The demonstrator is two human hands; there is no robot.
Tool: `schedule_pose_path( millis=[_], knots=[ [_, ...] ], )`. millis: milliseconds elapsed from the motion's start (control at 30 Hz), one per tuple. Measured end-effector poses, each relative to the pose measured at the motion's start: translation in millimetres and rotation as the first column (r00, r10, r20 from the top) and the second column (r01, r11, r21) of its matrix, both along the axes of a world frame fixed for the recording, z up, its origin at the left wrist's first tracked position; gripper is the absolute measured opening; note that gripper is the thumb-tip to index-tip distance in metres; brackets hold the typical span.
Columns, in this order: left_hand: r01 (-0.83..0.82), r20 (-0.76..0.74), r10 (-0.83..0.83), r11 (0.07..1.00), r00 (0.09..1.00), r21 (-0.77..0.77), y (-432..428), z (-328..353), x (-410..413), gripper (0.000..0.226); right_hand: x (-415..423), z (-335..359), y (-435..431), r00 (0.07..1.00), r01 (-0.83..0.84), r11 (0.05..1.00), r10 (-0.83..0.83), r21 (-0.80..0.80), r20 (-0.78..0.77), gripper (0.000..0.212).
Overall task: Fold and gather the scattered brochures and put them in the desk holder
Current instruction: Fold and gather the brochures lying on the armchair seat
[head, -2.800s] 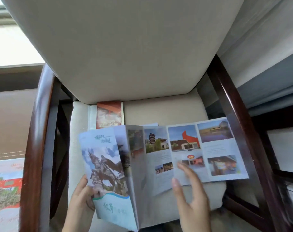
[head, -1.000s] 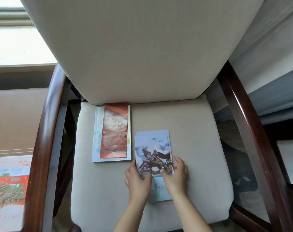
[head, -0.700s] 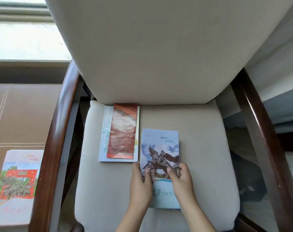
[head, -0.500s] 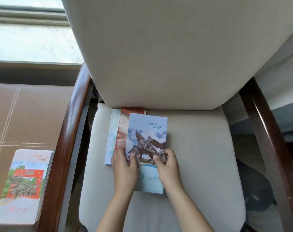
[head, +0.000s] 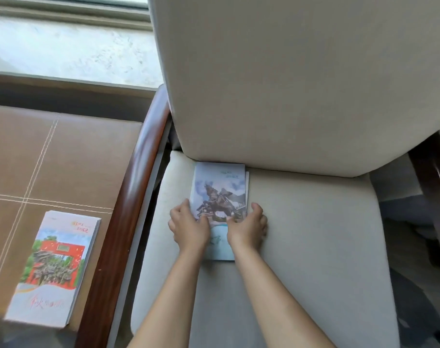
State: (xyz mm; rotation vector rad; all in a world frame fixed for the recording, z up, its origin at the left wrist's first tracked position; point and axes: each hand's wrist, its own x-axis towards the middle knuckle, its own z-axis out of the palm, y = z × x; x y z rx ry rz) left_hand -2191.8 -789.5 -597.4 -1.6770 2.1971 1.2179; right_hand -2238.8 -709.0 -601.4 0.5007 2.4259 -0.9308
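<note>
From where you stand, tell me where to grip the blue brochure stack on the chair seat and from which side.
Grip the blue brochure stack by its two long edges, left hand and right hand closing in from either side near its near end. It lies flat on the seat cushion with its far end against the backrest, so that end probably gives no access.

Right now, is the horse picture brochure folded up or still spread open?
Folded up. The horse brochure shows only its cover panel, lying flat on the chair seat, with the left hand and right hand pressing its sides.
</note>
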Motion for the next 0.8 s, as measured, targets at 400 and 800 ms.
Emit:
schedule_pose_path(
  millis=[400, 800],
  knots=[
    [0.168, 0.002, -0.169, 0.985, 0.986, 0.037, 59.3, 4.7, 12.6, 0.061, 23.0, 3.2, 70.4, 0.978, 0.188, 0.980, -0.192, -0.066, -0.076, 0.055],
    [0.157, -0.203, -0.080, 0.905, 0.976, 0.396, 85.4, 17.9, 41.9, 0.026, 23.0, 22.0, 127.2, 0.950, 0.292, 0.855, -0.208, -0.428, 0.234, 0.026]
  ],
)
